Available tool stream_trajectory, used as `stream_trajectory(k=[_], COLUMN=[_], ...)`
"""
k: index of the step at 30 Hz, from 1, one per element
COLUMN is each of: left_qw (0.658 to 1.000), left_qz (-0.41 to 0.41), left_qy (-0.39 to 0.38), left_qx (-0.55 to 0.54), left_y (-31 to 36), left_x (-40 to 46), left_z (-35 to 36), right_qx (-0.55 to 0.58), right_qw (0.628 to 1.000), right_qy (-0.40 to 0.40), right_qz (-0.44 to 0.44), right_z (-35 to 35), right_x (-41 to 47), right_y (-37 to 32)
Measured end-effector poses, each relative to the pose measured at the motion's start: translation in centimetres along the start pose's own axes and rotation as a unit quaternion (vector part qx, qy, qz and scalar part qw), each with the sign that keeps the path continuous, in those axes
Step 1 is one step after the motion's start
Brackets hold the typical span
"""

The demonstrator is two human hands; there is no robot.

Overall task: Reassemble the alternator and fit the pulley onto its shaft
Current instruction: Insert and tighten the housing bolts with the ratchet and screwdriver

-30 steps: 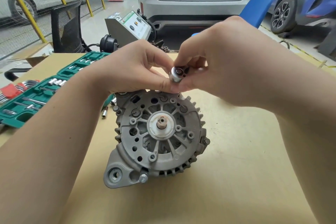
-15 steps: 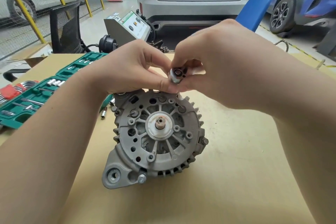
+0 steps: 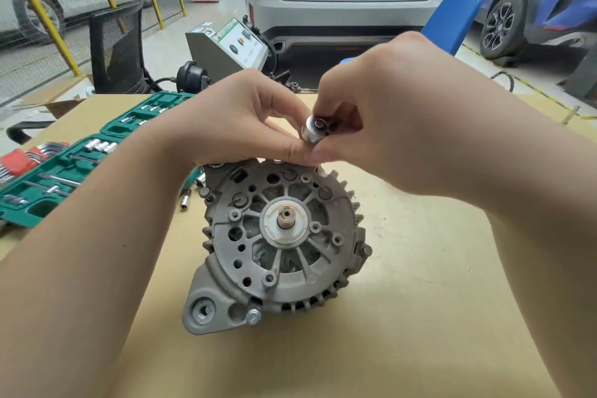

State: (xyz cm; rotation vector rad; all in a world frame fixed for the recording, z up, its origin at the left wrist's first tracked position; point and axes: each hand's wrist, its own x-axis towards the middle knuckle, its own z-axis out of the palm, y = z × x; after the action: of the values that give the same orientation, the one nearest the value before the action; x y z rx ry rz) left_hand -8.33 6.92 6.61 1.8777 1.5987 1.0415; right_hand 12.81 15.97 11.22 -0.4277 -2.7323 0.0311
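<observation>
The grey alternator (image 3: 281,245) lies on the tan table (image 3: 436,284) with its round end face up. Its bare shaft end (image 3: 285,218) sticks up in the middle. No pulley is in view. Just above the alternator's far rim, both hands pinch a small shiny metal socket (image 3: 312,130). My left hand (image 3: 239,119) holds it from the left with thumb and fingertips. My right hand (image 3: 387,126) grips it from the right, its fingers curled over the top. The rest of the piece is hidden between the fingers.
An open green socket set case (image 3: 77,165) lies at the table's left, with red-holdered hex keys (image 3: 19,161) beside it. Loose sockets (image 3: 185,201) lie left of the alternator. Beyond the table stand a grey tester box (image 3: 226,45), a black mesh chair (image 3: 116,52) and parked cars.
Both hands stay at the same spot above the alternator's far rim. The fingers shift slightly around the small socket. The alternator has not moved.
</observation>
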Motion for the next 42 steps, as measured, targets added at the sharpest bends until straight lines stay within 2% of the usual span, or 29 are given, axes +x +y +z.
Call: stream_trajectory(k=[4,9,20,27,30,34,42], left_qw=[0.999,1.000,0.999,0.999,0.999,1.000,0.999], left_qz=[0.011,0.015,0.012,0.019,0.012,0.007,0.006], left_qy=[0.005,-0.009,0.005,-0.023,-0.033,-0.006,-0.029], left_qx=[-0.030,-0.008,-0.030,-0.012,-0.009,0.023,0.016], left_y=[0.1,-0.1,0.1,-0.4,-0.4,-0.2,-0.1], left_x=[0.0,-0.1,0.1,0.1,0.0,0.0,0.0], left_z=[0.1,-0.2,0.0,-0.3,-0.3,-0.1,0.0], right_qx=[-0.002,-0.036,0.004,0.028,0.049,0.057,0.061], right_qw=[1.000,0.999,0.999,0.997,0.997,0.998,0.996], right_qy=[0.006,-0.009,-0.032,-0.035,-0.038,-0.022,-0.044], right_qz=[0.031,-0.010,0.017,-0.063,-0.037,0.003,-0.043], right_z=[0.1,0.1,-0.4,-0.3,-0.2,0.3,0.0], right_x=[-0.1,-0.1,-0.1,0.0,0.1,0.0,0.0], right_y=[-0.8,-0.2,-0.6,0.5,0.4,-0.1,0.8])
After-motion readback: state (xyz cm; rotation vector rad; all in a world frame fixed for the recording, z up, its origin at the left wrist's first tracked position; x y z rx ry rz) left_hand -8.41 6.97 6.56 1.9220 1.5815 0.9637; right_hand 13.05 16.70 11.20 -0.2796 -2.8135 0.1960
